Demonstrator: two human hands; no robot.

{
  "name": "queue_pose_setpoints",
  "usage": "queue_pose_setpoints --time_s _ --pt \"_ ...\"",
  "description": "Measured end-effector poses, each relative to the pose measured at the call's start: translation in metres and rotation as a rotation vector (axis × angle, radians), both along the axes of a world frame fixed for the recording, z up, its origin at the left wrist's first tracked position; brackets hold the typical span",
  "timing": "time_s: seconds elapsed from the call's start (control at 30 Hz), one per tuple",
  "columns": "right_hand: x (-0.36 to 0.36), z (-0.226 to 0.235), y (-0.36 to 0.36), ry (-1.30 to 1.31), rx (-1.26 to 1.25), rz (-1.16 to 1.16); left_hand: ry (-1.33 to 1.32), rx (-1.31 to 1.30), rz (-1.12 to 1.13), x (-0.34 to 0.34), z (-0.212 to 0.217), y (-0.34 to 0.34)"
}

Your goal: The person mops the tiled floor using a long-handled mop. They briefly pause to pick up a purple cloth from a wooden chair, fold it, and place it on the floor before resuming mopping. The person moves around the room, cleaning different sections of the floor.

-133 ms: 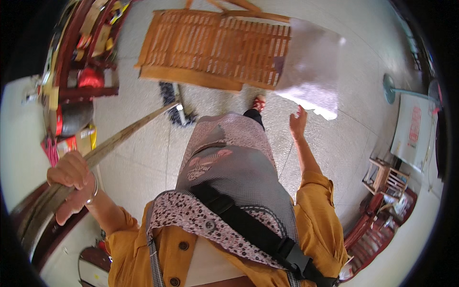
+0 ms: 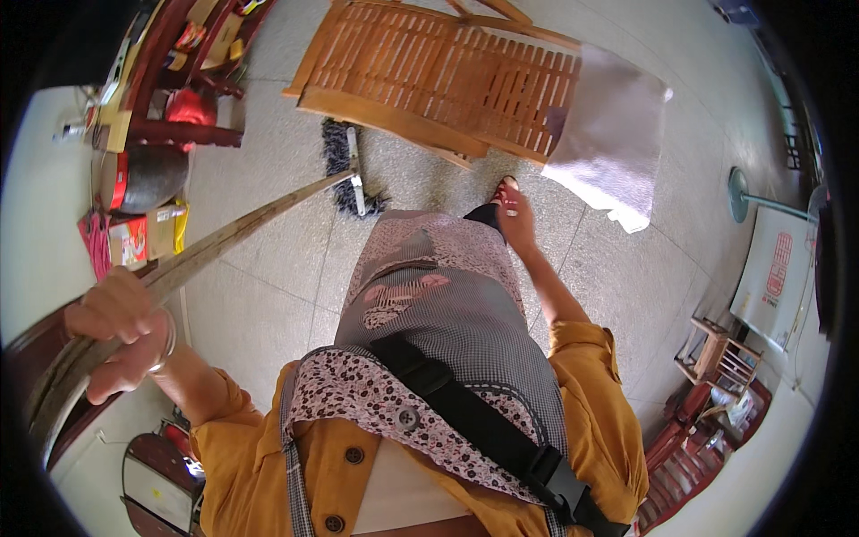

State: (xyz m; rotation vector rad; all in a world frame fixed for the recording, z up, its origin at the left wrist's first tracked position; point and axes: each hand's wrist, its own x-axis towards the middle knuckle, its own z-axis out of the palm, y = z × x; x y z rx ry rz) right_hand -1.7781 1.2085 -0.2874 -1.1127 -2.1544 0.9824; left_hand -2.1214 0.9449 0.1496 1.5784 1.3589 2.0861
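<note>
My left hand (image 2: pixel 114 327) is wrapped round the wooden handle (image 2: pixel 250 231) of a mop, high up at my left side. The handle slants away from me down to the floor. At its far end the dark, shaggy mop head (image 2: pixel 336 152) lies on the tiles, close to the near edge of a slatted wooden lounge chair (image 2: pixel 420 72). My right hand (image 2: pixel 518 225) hangs in front of my apron with nothing in it, its fingers loose and partly seen from behind. Just beyond it shows my foot in a red sandal (image 2: pixel 506 186).
A pale cloth (image 2: pixel 617 134) covers the chair's right end. Dark red shelves (image 2: pixel 183 132) with boxes and a dark round jar (image 2: pixel 154 179) line the left. On the right stand a green-based fan (image 2: pixel 737 194), a white panel (image 2: pixel 777 268), a small wooden stool (image 2: pixel 716 358) and a red slatted seat (image 2: pixel 680 479).
My right hand has swung left and inward, away from the cloth. The chair and mop head sit a little farther right in view; my left hand keeps its hold.
</note>
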Motion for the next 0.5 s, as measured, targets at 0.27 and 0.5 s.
queue_pose_setpoints --time_s 0.27,0.5 --pt "-0.198 0.135 -0.173 0.275 -0.29 0.865 -0.036 0.094 0.321 0.003 0.077 -0.148" --pt "-0.282 0.202 -0.286 0.415 -0.241 1.195 0.106 0.146 1.032 0.093 0.087 -0.156"
